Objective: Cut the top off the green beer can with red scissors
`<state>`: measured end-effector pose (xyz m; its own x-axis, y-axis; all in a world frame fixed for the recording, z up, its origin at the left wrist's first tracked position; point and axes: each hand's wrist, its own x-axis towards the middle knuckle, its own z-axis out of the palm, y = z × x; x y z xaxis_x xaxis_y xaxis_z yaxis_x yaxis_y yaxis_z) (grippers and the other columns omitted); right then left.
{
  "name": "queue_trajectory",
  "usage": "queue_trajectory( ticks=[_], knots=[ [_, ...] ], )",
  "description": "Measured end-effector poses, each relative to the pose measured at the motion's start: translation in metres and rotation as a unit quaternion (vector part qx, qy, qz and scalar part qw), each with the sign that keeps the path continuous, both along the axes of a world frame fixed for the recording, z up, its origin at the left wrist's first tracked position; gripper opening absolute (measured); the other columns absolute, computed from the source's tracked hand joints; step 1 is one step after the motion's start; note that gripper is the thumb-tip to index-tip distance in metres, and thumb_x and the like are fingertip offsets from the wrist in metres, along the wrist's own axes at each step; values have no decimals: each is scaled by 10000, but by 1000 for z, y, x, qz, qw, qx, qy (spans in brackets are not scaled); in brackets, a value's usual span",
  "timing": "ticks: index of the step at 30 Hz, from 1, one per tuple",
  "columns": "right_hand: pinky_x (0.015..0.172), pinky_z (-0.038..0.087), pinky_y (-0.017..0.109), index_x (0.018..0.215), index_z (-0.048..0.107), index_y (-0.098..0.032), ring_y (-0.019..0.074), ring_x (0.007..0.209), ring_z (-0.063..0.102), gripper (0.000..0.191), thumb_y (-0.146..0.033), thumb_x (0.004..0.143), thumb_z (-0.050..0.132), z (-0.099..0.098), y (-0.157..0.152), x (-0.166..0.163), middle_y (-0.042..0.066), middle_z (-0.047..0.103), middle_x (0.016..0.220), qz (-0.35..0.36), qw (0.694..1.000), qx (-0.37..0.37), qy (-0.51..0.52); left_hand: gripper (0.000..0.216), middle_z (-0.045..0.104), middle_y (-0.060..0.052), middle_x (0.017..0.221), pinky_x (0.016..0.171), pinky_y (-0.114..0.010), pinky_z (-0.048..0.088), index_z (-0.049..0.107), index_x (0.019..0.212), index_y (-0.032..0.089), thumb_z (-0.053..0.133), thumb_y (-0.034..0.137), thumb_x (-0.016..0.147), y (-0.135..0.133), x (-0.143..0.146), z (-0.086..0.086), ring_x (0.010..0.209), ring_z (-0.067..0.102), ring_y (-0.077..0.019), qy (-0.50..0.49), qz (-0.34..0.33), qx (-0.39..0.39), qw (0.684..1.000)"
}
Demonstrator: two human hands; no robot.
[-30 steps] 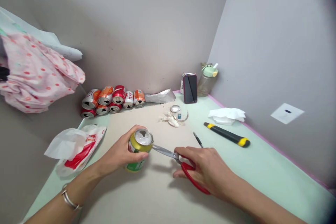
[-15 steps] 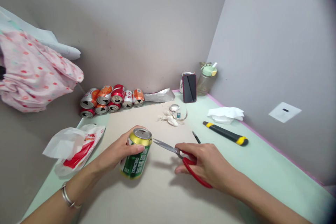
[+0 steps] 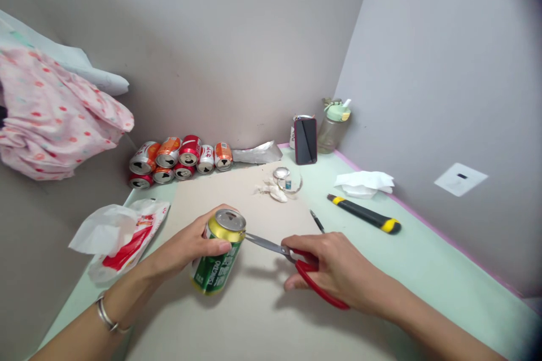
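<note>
A green and gold beer can (image 3: 215,262), tilted a little, is gripped from its left side by my left hand (image 3: 207,240). The thumb lies across the can's front; the other fingers are mostly hidden behind it. My right hand (image 3: 334,265) is closed around the red handles of a pair of scissors (image 3: 271,245). The blades point left, and their tips meet the can's gold shoulder just below the rim. Whether a tip has gone into the metal I cannot tell.
Several empty drink cans (image 3: 190,149) are stacked by the back wall, beside a silver metal strip (image 3: 258,153). Rightward are a phone (image 3: 305,141), a bottle (image 3: 333,130), tissue (image 3: 365,183), a utility knife (image 3: 364,214) and a pen (image 3: 317,221). A tissue pack (image 3: 135,242) lies left.
The scissor tips have come against the can's shoulder, where a small gap showed before. The can has shifted slightly down and tilted a bit more towards me.
</note>
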<state>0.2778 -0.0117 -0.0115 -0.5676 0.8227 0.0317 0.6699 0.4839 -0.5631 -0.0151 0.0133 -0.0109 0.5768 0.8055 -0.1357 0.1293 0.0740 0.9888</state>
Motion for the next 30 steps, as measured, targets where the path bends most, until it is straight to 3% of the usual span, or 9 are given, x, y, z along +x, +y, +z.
queue_trajectory(
  ticks=[8, 13, 19, 22, 24, 28, 30],
  knots=[
    [544, 246, 210, 715, 451, -239, 127, 600, 235, 495, -674, 822, 664, 5, -1, 0, -78, 319, 618, 31, 999, -36, 8, 474, 553, -2, 956, 759, -257, 364, 575, 1097, 202, 768, 459, 749, 1, 1, 7, 887, 477, -191, 23, -34, 0, 999],
    [529, 246, 197, 703, 478, -215, 117, 626, 231, 492, -635, 798, 718, 7, -2, 1, -78, 292, 639, 70, 990, -110, 52, 506, 542, 11, 897, 700, -242, 343, 590, 1052, 191, 814, 462, 688, 1, 3, 4, 812, 454, -169, 2, -95, -34, 995],
    [517, 237, 187, 682, 446, -203, 111, 637, 236, 501, -600, 813, 722, 9, -4, -1, -77, 257, 651, 88, 975, -179, 102, 551, 542, 2, 875, 676, -246, 345, 598, 1035, 178, 811, 524, 662, -2, 6, 9, 777, 448, -164, -43, -97, -57, 993],
    [523, 240, 202, 677, 461, -212, 115, 611, 240, 466, -578, 860, 684, 5, -6, -3, -77, 260, 635, 51, 989, -114, 74, 483, 540, 7, 878, 700, -253, 368, 581, 1026, 191, 788, 481, 698, -3, 7, 12, 799, 474, -170, -5, -54, -26, 998],
    [530, 241, 214, 692, 469, -226, 115, 578, 255, 424, -546, 888, 667, -2, -6, -3, -80, 292, 612, 16, 998, -48, 37, 432, 549, 8, 906, 733, -266, 384, 559, 1050, 212, 771, 418, 735, -5, 11, 13, 830, 498, -180, 74, 11, 26, 997],
    [546, 240, 231, 752, 503, -248, 115, 530, 301, 330, -492, 910, 660, -13, -2, -2, -77, 377, 591, -20, 999, 35, -11, 479, 578, -21, 1049, 815, -314, 403, 516, 1117, 241, 778, 356, 733, -9, 20, 9, 928, 533, -224, 218, 183, 142, 948],
    [549, 254, 225, 769, 540, -248, 116, 539, 308, 337, -536, 893, 662, -13, 1, -1, -71, 381, 597, -21, 999, 28, -4, 479, 581, -15, 1034, 816, -309, 404, 515, 1122, 242, 775, 375, 742, -9, 19, 9, 924, 532, -218, 194, 173, 127, 957]
  ],
)
